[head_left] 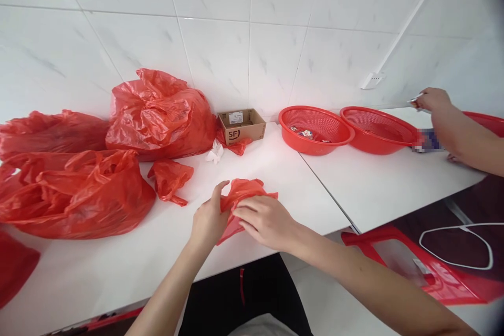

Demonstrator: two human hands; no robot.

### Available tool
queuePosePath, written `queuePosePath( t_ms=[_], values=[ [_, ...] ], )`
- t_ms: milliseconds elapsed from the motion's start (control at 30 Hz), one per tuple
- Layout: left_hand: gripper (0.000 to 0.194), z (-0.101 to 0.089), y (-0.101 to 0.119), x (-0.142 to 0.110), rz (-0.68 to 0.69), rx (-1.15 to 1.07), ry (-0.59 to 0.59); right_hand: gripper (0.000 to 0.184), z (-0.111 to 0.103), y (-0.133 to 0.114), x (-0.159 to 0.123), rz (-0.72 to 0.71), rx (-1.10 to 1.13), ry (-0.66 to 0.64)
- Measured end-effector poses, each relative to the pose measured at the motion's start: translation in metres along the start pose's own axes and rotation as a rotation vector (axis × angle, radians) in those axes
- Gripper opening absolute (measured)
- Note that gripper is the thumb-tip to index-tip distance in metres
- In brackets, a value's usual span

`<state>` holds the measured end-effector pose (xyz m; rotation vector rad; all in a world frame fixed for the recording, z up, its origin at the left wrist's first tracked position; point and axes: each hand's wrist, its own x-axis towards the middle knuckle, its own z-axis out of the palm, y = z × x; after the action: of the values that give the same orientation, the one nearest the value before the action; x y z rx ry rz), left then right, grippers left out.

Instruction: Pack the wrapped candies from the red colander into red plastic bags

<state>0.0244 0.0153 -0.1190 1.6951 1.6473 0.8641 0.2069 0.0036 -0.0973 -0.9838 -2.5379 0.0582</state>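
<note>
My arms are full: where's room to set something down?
Bare tabletop lies between the cardboard box and the red bag being handled, and in front of the two nearest baskets. Big red bags crowd the left side.

The light is bright, the edges stretched.

My head view shows the bare left hand [207, 223], thumb raised, touching the left edge of a thin red plastic bag [248, 187]. The bare right hand [270, 223] grips its front. Behind: an open brown cardboard box [254, 133], left of round red perforated plastic baskets [315, 145].
</note>
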Motion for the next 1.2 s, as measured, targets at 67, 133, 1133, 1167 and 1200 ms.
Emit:
queuePosePath(
  t_ms=[67,133,1133,1167,1200],
  values=[
    [0.051,-0.007,-0.001,0.003,-0.019,-0.124,-0.026,0.026,-0.011,0.004,-0.008,0.068,0.038,0.232],
    [0.048,-0.013,0.002,0.002,-0.033,-0.253,-0.075,0.045,-0.015,0.013,-0.013,0.242,0.108,0.314],
    [0.022,-0.054,-0.033,0.0,-0.069,-0.427,-0.196,0.038,-0.019,0.119,-0.04,0.86,0.509,0.253],
    [0.019,-0.054,-0.031,-0.002,-0.023,-0.345,-0.18,0.035,-0.02,0.122,-0.042,0.865,0.477,0.259],
    [0.017,-0.054,-0.025,-0.006,0.035,-0.267,-0.132,0.031,-0.019,0.124,-0.043,0.866,0.469,0.272]
  ],
)
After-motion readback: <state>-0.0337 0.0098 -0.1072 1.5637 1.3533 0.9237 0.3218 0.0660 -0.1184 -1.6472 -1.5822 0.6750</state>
